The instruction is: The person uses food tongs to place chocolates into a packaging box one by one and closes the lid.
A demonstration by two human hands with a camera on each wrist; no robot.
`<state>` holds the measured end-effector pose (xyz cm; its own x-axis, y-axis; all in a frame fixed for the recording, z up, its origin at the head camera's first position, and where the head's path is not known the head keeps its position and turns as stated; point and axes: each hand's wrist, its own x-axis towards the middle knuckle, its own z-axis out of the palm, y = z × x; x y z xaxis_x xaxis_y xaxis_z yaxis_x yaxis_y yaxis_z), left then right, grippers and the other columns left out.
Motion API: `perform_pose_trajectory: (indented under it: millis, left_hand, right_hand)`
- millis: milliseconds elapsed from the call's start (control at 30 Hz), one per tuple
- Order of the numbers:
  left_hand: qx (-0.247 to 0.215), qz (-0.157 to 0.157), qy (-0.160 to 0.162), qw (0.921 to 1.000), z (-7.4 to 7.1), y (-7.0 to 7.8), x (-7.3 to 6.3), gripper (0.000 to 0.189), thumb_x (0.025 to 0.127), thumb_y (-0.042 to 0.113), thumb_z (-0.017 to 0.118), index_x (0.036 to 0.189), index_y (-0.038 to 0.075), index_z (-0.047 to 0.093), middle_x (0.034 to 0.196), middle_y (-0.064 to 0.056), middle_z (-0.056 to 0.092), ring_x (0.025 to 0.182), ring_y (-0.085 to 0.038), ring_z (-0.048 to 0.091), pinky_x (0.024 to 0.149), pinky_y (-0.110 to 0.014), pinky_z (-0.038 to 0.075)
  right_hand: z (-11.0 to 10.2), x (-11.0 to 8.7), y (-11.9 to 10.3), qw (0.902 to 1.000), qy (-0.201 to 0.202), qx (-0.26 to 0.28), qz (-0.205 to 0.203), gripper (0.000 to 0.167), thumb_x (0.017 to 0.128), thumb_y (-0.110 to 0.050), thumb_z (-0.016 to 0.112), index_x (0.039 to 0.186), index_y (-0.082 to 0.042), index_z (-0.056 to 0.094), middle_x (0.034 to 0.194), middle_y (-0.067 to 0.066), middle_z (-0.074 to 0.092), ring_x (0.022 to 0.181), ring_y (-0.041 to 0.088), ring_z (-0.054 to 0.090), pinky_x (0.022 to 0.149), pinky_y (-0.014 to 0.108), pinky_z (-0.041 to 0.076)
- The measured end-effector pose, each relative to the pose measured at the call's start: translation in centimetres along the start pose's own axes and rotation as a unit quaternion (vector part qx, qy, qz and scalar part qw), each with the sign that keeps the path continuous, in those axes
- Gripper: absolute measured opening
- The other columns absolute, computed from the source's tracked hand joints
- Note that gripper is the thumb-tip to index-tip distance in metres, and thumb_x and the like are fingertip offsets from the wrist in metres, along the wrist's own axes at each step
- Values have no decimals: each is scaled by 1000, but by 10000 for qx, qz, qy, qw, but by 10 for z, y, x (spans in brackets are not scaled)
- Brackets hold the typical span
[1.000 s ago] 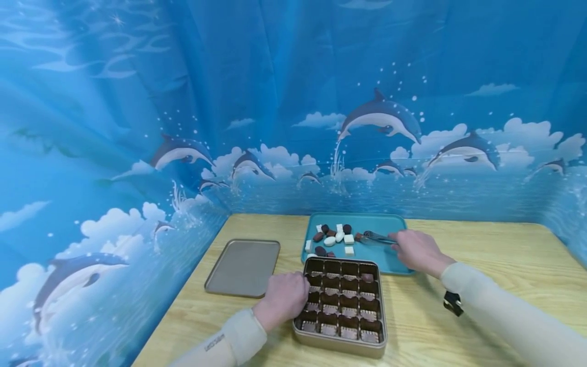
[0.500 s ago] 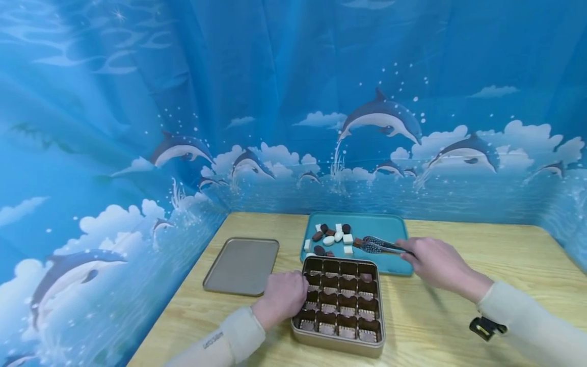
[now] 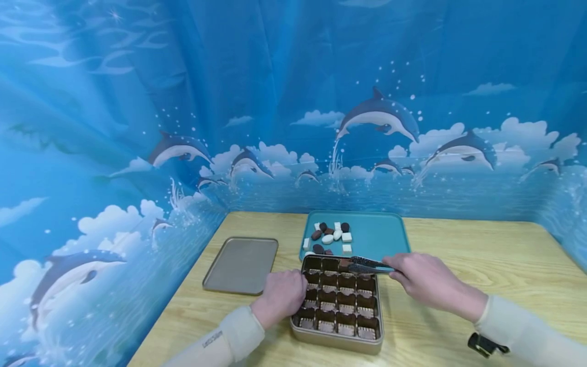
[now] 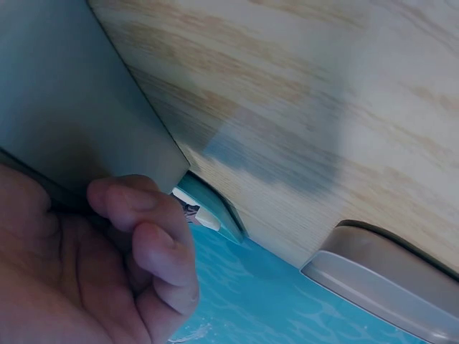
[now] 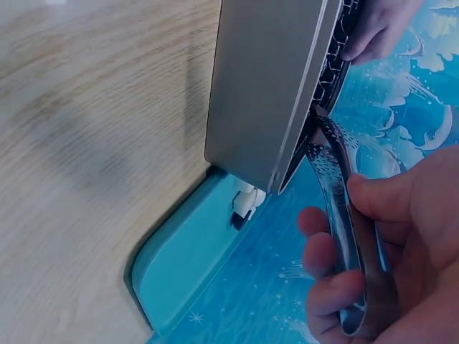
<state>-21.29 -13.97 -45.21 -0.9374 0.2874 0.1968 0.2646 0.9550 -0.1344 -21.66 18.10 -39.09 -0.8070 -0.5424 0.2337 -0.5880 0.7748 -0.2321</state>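
Note:
A gold-brown tin box (image 3: pixel 337 342) with a dark, divided insert stands on the table. My left hand (image 3: pixel 281 295) grips its left rim with curled fingers. In my right hand (image 3: pixel 424 278) I hold metal tongs (image 3: pixel 372 265), their tips over the back row of compartments. A brown chocolate (image 3: pixel 344 262) sits between the tips; whether it touches the insert I cannot tell. The right wrist view shows thumb and fingers (image 5: pixel 333 290) wrapped round the tongs (image 5: pixel 344 208). The tongs cover the back right compartment.
A teal tray (image 3: pixel 376 232) lies behind the box, with several white and dark chocolates (image 3: pixel 327 238) on its left side. To the left, a flat gold-brown lid (image 3: pixel 240 265) lies on the wooden table (image 3: pixel 481 255). A dolphin-printed curtain (image 3: pixel 275 102) encloses the table behind and left.
My right hand has lifted the brown chocolate off the teal tray with the tongs and brought it nearer, over the box's back row. The left hand has stayed on the rim.

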Motion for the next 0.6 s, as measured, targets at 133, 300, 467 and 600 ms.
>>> perform_pose_trajectory:
  millis: [133,300,467,600]
  left_hand:
    - [-5,6,15,10000,0,0,0,36,101,30,48,69,13,53,63,-4,58,57,-25,62,45,-42,47]
    - [-92,-26,-9,10000,0,0,1,37,101,30,47,70,13,54,64,-5,59,58,-25,63,46,-42,47]
    - [-80,14,-13,10000,1,-1,0,37,101,30,47,70,12,54,63,-5,59,58,-25,63,46,-42,48]
    - [-133,56,52,9999,-1,-2,-1,36,100,30,49,70,13,53,62,-5,57,56,-25,61,45,-42,47]
  right_hand:
    - [-1,0,-4,9999,-75,92,115,35,93,-15,69,125,-3,68,119,15,72,61,1,52,61,27,52]
    - [-4,3,-2,9998,58,108,181,36,94,-14,68,127,-1,66,123,18,70,54,2,41,52,22,40]
    - [-5,12,7,9996,197,21,197,36,95,-13,67,127,1,65,119,19,71,53,3,40,49,22,37]
    - [-1,24,18,9994,115,45,333,35,95,-12,66,127,1,66,115,18,73,48,5,35,45,24,33]
